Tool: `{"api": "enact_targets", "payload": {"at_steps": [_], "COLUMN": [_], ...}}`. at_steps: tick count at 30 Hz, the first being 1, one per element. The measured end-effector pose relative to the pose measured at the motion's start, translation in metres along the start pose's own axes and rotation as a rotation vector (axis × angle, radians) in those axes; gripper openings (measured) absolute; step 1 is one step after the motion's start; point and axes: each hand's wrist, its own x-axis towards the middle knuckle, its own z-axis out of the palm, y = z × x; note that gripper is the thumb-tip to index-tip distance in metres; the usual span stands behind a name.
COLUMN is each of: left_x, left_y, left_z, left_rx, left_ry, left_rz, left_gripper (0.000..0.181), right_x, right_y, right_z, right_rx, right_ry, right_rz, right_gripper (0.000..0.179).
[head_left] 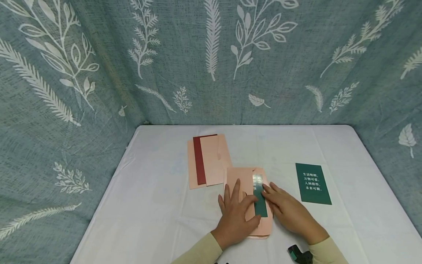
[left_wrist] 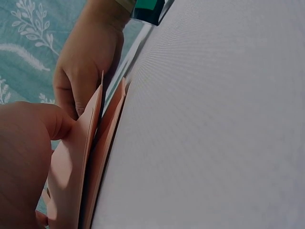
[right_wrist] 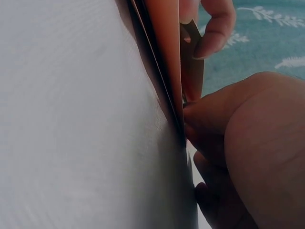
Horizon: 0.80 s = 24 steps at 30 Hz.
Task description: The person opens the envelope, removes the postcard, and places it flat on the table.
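In the head view my left hand (head_left: 235,220) rests with spread fingers on a pale pink envelope (head_left: 239,174), its index fingertip at the edge of a green card (head_left: 260,207). The card shows as an upright strip on the envelope, its left part hidden under pink paper. My right hand (head_left: 293,212) pinches the card's right edge, seen again as the right hand (right_wrist: 238,138) close up with its thumb at the paper edge. A gap shows between the pink layers (left_wrist: 112,117) in the left wrist view. My left thumb (left_wrist: 59,121) lies against the outer one.
Behind the hands lies another pink envelope (head_left: 211,161) with a dark red strip (head_left: 199,161). At the right is a second green card (head_left: 313,183) with white lettering. A black device (head_left: 299,254) is by my right wrist. The white table (head_left: 158,205) meets a leaf-patterned curtain (head_left: 197,91).
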Motion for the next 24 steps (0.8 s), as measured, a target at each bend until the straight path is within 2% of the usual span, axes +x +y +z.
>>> {"api": "enact_targets", "payload": {"at_steps": [24], "left_x": [0.0014], "left_y": [-0.0007], "left_z": [0.0008], "left_rx": [0.018], "left_ry": [-0.007], "left_rz": [-0.01], "left_gripper": [0.037], "right_x": [-0.0015], "right_y": [0.0084], "right_z": [-0.0064], "right_rx": [-0.063], "right_ry": [0.043], "right_rz": [0.018], "right_gripper": [0.037]}}
